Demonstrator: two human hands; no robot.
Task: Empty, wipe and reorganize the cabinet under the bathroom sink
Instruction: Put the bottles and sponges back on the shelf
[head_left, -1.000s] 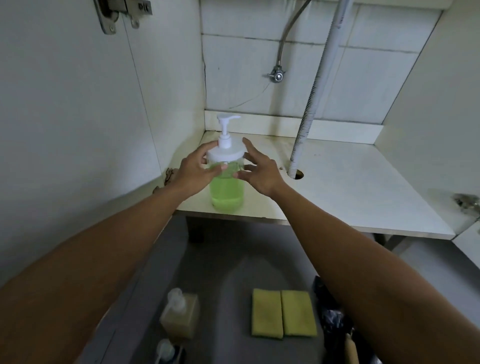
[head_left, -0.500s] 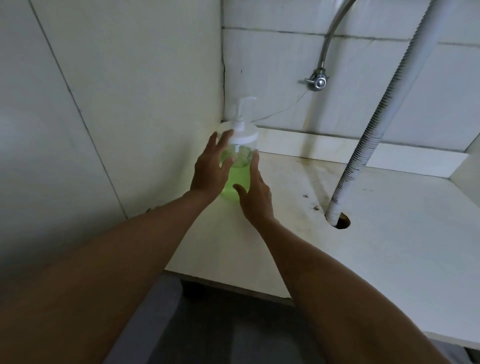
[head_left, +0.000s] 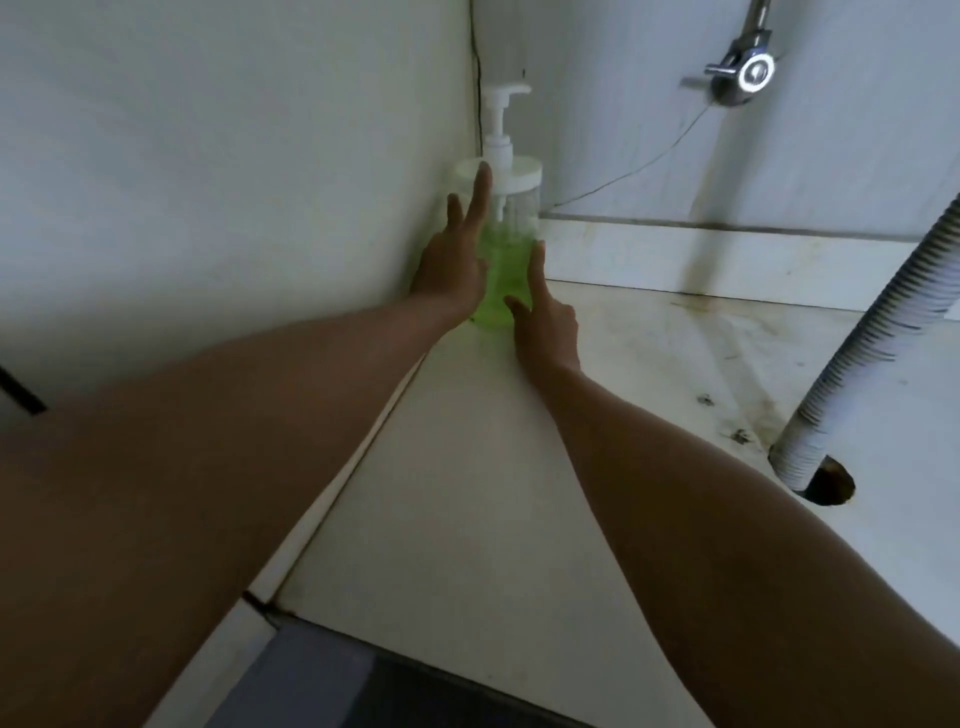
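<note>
No text, label, brand, number or sign can be read here; the pump bottle (head_left: 506, 234) of green liquid shows a clear wall and a plain white cap and pump, with no label on the side facing the camera; the cabinet wall (head_left: 234, 156), the cabinet floor (head_left: 467, 493), the corrugated drain hose (head_left: 857, 353) and the metal valve (head_left: 743, 75) carry no lettering that shows.
</note>
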